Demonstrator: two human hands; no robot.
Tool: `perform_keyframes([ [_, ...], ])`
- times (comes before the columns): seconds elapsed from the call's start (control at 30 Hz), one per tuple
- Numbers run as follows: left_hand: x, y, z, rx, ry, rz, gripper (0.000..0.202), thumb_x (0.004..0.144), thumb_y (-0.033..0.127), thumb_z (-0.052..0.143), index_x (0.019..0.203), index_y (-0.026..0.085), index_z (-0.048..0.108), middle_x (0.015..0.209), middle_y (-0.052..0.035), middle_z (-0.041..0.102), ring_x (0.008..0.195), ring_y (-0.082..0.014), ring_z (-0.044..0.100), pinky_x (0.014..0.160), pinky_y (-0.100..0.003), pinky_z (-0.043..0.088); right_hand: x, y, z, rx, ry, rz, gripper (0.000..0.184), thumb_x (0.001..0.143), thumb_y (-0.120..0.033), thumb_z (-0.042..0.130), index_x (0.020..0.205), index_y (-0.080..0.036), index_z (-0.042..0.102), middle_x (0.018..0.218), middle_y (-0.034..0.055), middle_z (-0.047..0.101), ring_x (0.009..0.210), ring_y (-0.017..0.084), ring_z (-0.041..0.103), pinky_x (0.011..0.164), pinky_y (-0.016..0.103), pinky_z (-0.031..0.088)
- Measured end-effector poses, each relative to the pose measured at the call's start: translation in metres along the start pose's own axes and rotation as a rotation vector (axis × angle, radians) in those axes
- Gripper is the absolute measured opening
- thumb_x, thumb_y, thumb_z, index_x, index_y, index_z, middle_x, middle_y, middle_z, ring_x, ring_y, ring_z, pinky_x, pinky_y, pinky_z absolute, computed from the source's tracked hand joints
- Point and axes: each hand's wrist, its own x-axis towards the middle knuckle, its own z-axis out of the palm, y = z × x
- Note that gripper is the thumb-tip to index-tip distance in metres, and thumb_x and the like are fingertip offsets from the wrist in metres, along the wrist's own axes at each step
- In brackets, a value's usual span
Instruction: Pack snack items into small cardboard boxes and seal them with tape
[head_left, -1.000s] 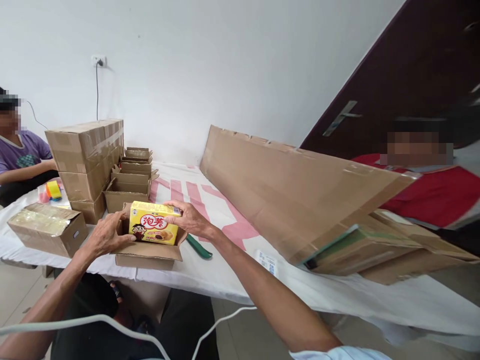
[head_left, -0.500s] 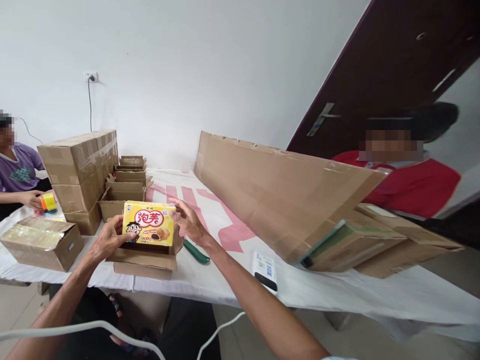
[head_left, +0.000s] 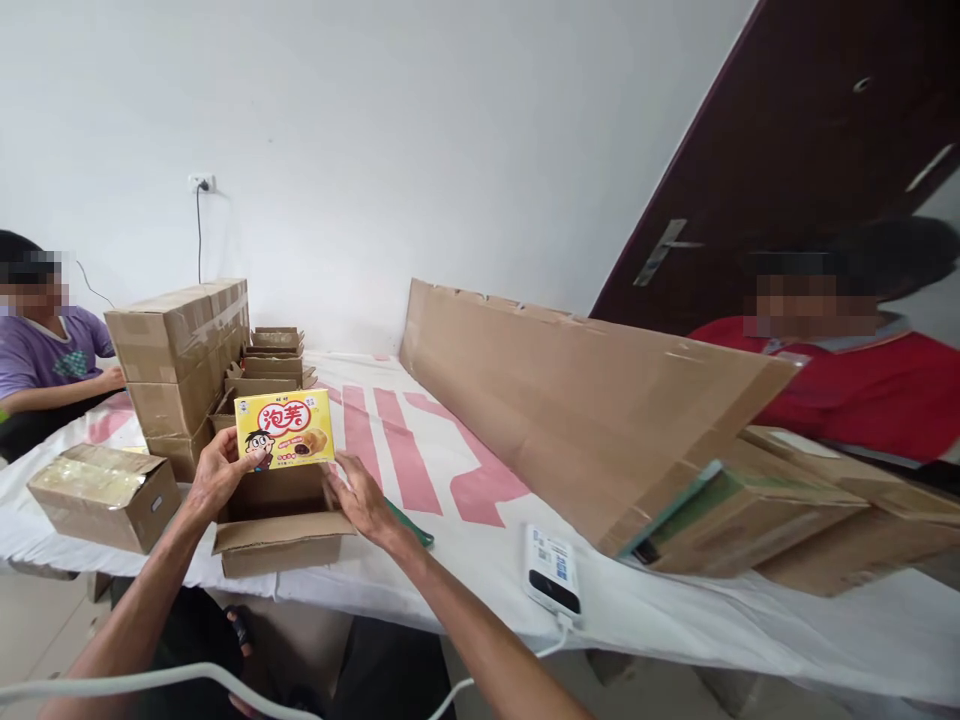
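My left hand (head_left: 215,472) grips a yellow cream puff box (head_left: 283,430) by its lower left corner, thumb on the front. The box is upright, its printed face toward me, above an open cardboard box (head_left: 285,548). At that carton's right side, my right hand (head_left: 367,500) has its fingers closed around the edge of the raised flap. The carton's inside looks dark and bare where it shows. A green, long object (head_left: 414,527) lies partly behind my right wrist; its kind is hard to make out.
Taped cartons (head_left: 172,370) stand stacked at the left, with open cartons (head_left: 274,370) behind mine. A closed carton (head_left: 101,495) lies at the front left. A white device (head_left: 553,570) with a cable lies right. A cardboard panel (head_left: 570,400) leans there; one person sits on each side.
My right hand has left the yellow cream puff box and moved down to the carton's right flap. The left hand still holds the yellow box. The whole view has shifted slightly.
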Motion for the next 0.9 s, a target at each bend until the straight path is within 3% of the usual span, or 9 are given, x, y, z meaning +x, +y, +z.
perform_keyframes([
  [0.1, 0.006, -0.003, -0.002, -0.006, 0.004, -0.004, 0.080, 0.055, 0.054, 0.103, 0.114, 0.016, 0.067, 0.113, -0.0120, 0.083, 0.107, -0.0337, 0.079, 0.099, -0.053, 0.064, 0.012, -0.006, 0.001, 0.216, 0.130, 0.071, 0.069, 0.106, -0.069, 0.036, 0.148, -0.020, 0.058, 0.152, 0.0191, 0.062, 0.143, 0.033, 0.059, 0.119, 0.053, 0.049],
  [0.23, 0.018, -0.008, -0.002, 0.033, -0.026, 0.020, 0.078, 0.054, 0.053, 0.103, 0.113, 0.017, 0.066, 0.111, -0.0110, 0.083, 0.106, -0.0330, 0.079, 0.098, -0.050, 0.063, 0.036, -0.025, 0.002, 0.463, 0.076, 0.045, 0.068, 0.101, -0.067, 0.050, 0.150, -0.020, 0.056, 0.152, 0.0156, 0.064, 0.140, 0.032, 0.062, 0.115, 0.050, 0.054],
  [0.33, 0.029, -0.009, -0.001, 0.111, -0.038, 0.015, 0.075, 0.058, 0.059, 0.098, 0.112, 0.017, 0.067, 0.109, -0.0109, 0.083, 0.101, -0.0315, 0.079, 0.088, -0.045, 0.064, 0.055, -0.034, 0.006, 0.513, 0.056, 0.014, 0.060, 0.100, -0.063, 0.054, 0.142, -0.022, 0.060, 0.144, 0.0135, 0.070, 0.131, 0.031, 0.067, 0.108, 0.045, 0.059],
  [0.47, 0.047, -0.009, -0.001, 0.238, -0.056, -0.069, 0.074, 0.055, 0.061, 0.097, 0.106, 0.017, 0.067, 0.100, -0.0096, 0.081, 0.089, -0.0293, 0.077, 0.064, -0.033, 0.059, 0.073, -0.029, 0.013, 0.501, 0.045, 0.131, 0.060, 0.096, -0.063, 0.056, 0.141, -0.023, 0.060, 0.135, 0.0119, 0.074, 0.116, 0.029, 0.073, 0.081, 0.038, 0.067],
  [0.6, 0.063, -0.009, -0.001, 0.260, -0.071, -0.080, 0.072, 0.051, 0.057, 0.098, 0.102, 0.016, 0.068, 0.092, -0.0074, 0.080, 0.079, -0.0250, 0.073, 0.058, -0.029, 0.054, 0.083, -0.019, 0.021, 0.530, 0.049, 0.193, 0.064, 0.092, -0.064, 0.060, 0.140, -0.022, 0.060, 0.136, 0.0120, 0.074, 0.110, 0.027, 0.075, 0.069, 0.034, 0.066],
  [0.73, 0.075, -0.006, 0.002, 0.256, -0.083, -0.054, 0.071, 0.054, 0.059, 0.095, 0.105, 0.017, 0.070, 0.094, -0.0077, 0.080, 0.080, -0.0243, 0.073, 0.060, -0.028, 0.053, 0.092, -0.017, 0.023, 0.551, 0.085, 0.175, 0.065, 0.090, -0.067, 0.060, 0.136, -0.022, 0.062, 0.131, 0.0131, 0.075, 0.108, 0.029, 0.075, 0.075, 0.039, 0.067],
  [0.9, 0.086, 0.010, 0.008, 0.234, -0.119, 0.019, 0.078, 0.058, 0.063, 0.093, 0.118, 0.018, 0.071, 0.105, -0.0099, 0.080, 0.092, -0.0287, 0.075, 0.066, -0.031, 0.056, 0.103, -0.029, 0.010, 0.497, 0.203, 0.003, 0.061, 0.094, -0.065, 0.053, 0.134, -0.021, 0.063, 0.132, 0.0126, 0.075, 0.120, 0.029, 0.071, 0.102, 0.044, 0.061],
])
